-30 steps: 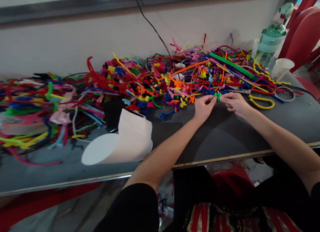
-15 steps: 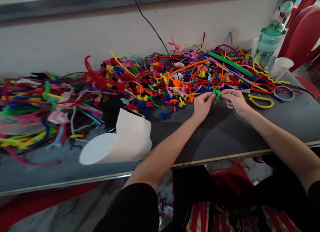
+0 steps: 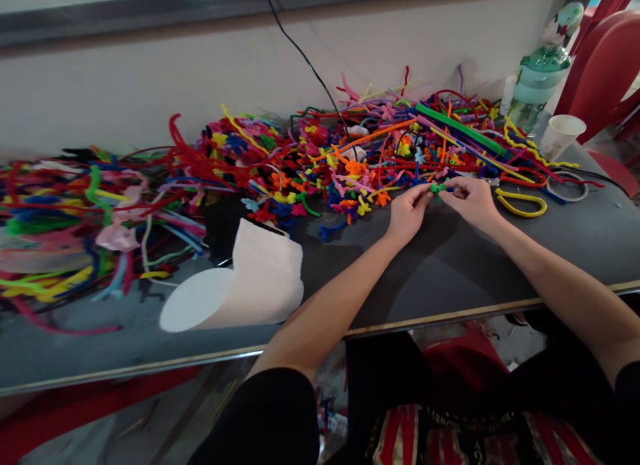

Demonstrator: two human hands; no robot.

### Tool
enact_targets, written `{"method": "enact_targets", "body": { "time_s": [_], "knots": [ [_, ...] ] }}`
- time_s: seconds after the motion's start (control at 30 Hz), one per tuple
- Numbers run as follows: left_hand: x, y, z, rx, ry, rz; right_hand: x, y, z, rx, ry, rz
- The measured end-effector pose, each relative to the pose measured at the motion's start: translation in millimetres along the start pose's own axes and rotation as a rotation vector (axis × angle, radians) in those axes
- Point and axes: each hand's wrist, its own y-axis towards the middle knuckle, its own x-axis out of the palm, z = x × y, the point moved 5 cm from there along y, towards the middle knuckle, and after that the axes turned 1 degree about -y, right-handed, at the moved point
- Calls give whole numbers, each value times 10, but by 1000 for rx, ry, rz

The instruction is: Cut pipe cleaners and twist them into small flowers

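A small green pipe-cleaner piece (image 3: 438, 188) is pinched between both hands above the dark table. My left hand (image 3: 407, 213) grips its left side with thumb and fingers. From the right, my right hand (image 3: 471, 199) closes on the other side of it. Its shape is partly covered by the fingertips. Right behind the hands lies a heap of coloured pipe cleaners and small flower shapes (image 3: 356, 168).
A curled white sheet (image 3: 263, 278) lies on the table (image 3: 400, 285) at left of centre. Yellow-handled scissors (image 3: 523, 203), a paper cup (image 3: 563, 135) and a green bottle (image 3: 537, 85) stand or lie to the right. More pipe cleaners (image 3: 55, 211) cover the far left.
The green piece has turned and shows narrower between the fingers. My right hand has shifted slightly left, its fingers nearer my left hand.
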Motion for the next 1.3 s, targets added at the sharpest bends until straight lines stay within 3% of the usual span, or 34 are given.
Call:
{"method": "enact_targets", "body": {
  "time_s": [0.17,0.47,0.83,1.1,1.3],
  "knots": [
    [-30,-22,28,-11,88,19,-17,17,41,6,-32,37],
    [69,-26,-1,66,-38,-108,55,42,159,81,99,12],
    [65,-14,-29,84,-150,-70,138,10,130,107,199,-75],
    [126,-33,-52,59,-128,-65,173,-4,213,179,209,-30],
    [72,0,-128,4,-133,5,172,-8,221,224,292,1]
  ]
}}
